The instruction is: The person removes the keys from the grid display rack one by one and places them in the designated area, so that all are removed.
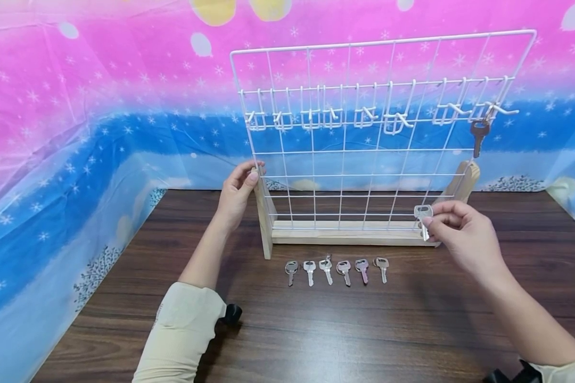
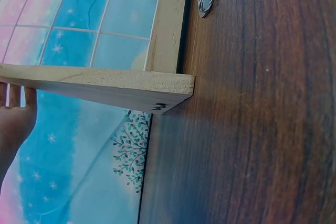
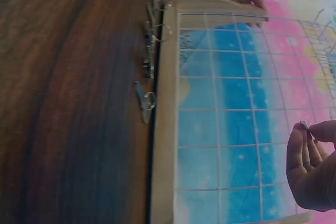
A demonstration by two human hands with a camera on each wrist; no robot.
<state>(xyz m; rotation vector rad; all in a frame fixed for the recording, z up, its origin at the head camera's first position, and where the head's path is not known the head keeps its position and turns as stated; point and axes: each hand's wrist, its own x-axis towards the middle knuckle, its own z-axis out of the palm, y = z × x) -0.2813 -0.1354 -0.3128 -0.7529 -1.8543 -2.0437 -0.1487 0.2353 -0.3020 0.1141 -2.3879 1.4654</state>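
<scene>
My right hand (image 1: pixel 469 239) pinches a silver key (image 1: pixel 423 213) between thumb and fingers, in front of the rack's lower right part. In the right wrist view only a small bit of that key (image 3: pixel 304 125) shows at the fingertips. With thumb and fingers my left hand (image 1: pixel 237 191) grips the top of the rack's left wooden side post (image 1: pixel 263 218). The white wire grid rack (image 1: pixel 342 151) stands upright in its wooden base and carries a row of white hooks (image 1: pixel 364 118). From the rightmost hook hangs a dark-looking key (image 1: pixel 479 137).
Several keys with rings, among them a purplish key (image 1: pixel 362 271), lie in a row on the dark wood table (image 1: pixel 316 335) before the base bar (image 1: pixel 350 239). The right wooden post (image 1: pixel 465 178) stands beyond my right hand. A pink and blue patterned cloth (image 1: pixel 139 149) hangs behind.
</scene>
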